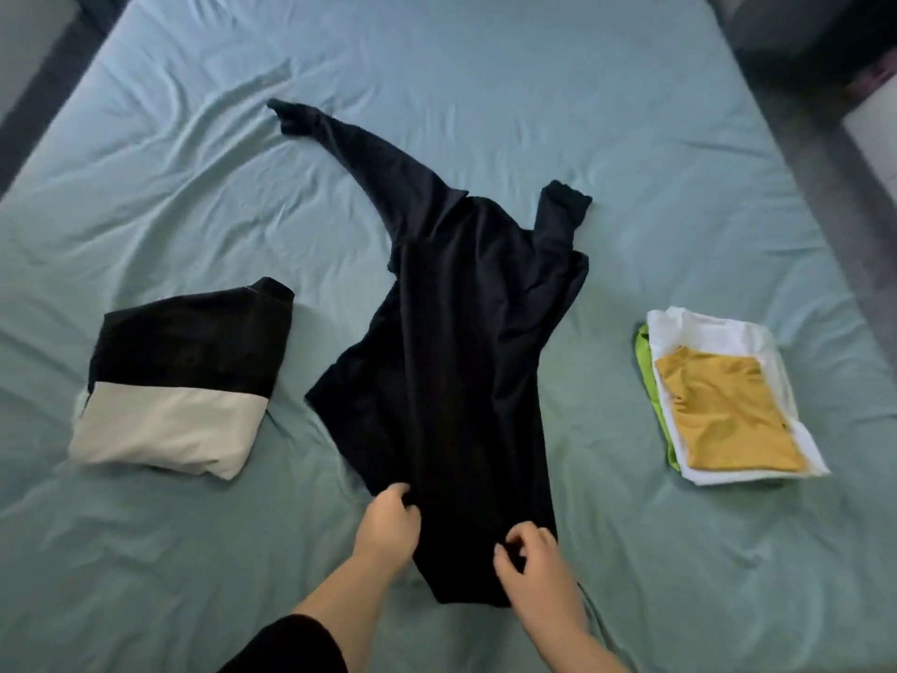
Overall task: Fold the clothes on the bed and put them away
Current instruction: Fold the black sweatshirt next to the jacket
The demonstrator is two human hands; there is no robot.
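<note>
A black long-sleeved top (451, 361) lies crumpled in the middle of the bed, one sleeve stretched toward the far left and the other bent near its collar. My left hand (386, 524) grips the near hem on the left side. My right hand (531, 563) pinches the hem's right part, fingers curled into the cloth. A folded black and cream garment (184, 381) sits to the left. On the right lies a folded stack (723, 405) with a mustard piece on top, white beneath and green at the bottom.
The bed (485, 89) is covered by a wrinkled pale blue-green sheet that fills most of the view. A dark bed edge (43, 85) runs along the far left. Grey floor and a white object (873, 133) lie beyond the right edge.
</note>
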